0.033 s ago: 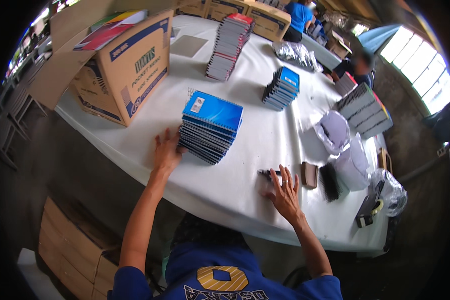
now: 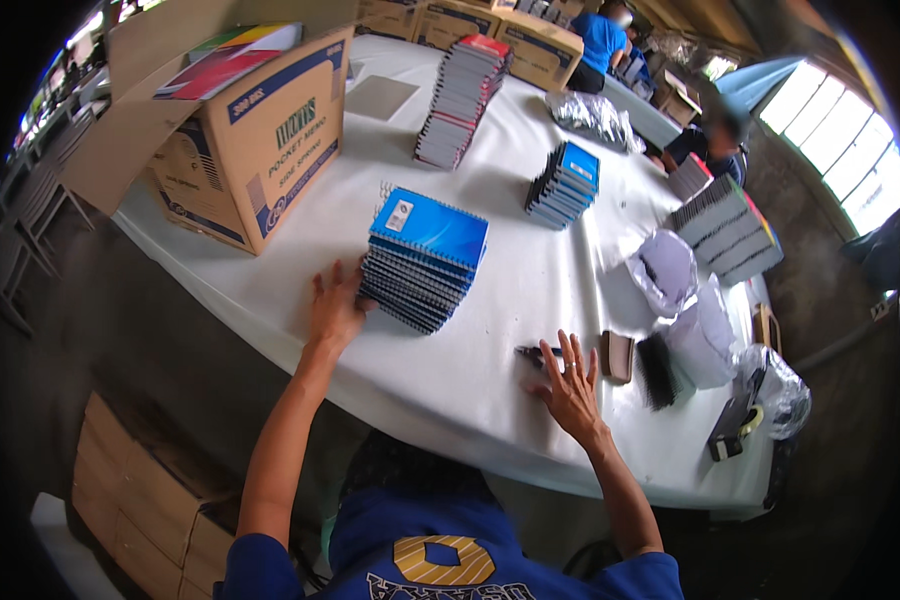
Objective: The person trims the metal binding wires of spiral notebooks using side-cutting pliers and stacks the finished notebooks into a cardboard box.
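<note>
Head view looks down on a white-covered table (image 2: pixel 490 370) whose near edge curves across the frame just in front of the person, both forearms crossing that edge from below. Between the two hands a broad stretch of bare white cloth lies open, and more bare cloth runs back from it toward the far stacks. To the left, an open brown cardboard box with blue printing (image 2: pixel 255 150) sits near the table's left edge, well apart from the hands. The left hand (image 2: pixel 335 310) is open with fingers spread, its fingertips touching the near left side of a stack of blue-covered spiral-bound notebooks (image 2: pixel 425 260), which stands on the cloth left of centre; the hand grips nothing. The right hand (image 2: pixel 570 385) lies flat and open on the cloth near the front edge, fingers fanned, with a small dark slim object (image 2: pixel 530 352) just beside or under its fingertips; I cannot tell whether they touch. Just right of that hand sit a small brown block (image 2: pixel 618 356) and a black comb-like bundle (image 2: pixel 656 370). Farther back stand a smaller stack of blue notebooks (image 2: pixel 565 185) and a tall stack of red-topped notebooks (image 2: pixel 462 100).
</note>
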Tool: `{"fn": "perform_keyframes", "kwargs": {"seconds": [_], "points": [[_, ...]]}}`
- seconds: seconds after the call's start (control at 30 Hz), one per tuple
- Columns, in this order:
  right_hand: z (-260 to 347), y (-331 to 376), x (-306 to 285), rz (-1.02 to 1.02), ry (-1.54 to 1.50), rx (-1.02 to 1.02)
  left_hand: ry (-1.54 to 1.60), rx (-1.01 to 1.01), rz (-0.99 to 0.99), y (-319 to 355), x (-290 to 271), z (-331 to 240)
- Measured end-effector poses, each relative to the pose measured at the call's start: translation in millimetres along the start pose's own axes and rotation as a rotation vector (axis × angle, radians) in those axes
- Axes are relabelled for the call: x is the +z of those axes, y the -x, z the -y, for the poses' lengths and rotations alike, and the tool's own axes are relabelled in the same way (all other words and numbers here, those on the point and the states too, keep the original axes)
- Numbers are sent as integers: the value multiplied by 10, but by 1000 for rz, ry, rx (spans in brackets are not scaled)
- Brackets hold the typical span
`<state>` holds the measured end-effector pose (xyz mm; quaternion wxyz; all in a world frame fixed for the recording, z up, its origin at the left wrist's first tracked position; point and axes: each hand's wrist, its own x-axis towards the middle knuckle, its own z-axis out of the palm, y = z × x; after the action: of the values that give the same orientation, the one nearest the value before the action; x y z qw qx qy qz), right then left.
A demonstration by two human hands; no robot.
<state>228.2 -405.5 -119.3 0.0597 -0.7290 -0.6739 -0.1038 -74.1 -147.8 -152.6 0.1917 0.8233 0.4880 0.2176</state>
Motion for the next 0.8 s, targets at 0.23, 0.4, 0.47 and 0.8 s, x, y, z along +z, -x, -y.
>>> {"fn": "perform_keyframes", "kwargs": {"seconds": [0.23,0.4,0.47,0.8], "points": [[-153,-299,-337,-83,144,-261,105,176,-519,122,-416,-502],[345,-1223,-1440,-173,359,-556,-83,623,-474,-216,-771,-881],[498,-1469,-1709,-197,453,-669,-140,633,-367,-371,-811,-888],[683,-1841,-1686,-163,789,-1003,-85,526,-49,-453,-719,-897]]}}
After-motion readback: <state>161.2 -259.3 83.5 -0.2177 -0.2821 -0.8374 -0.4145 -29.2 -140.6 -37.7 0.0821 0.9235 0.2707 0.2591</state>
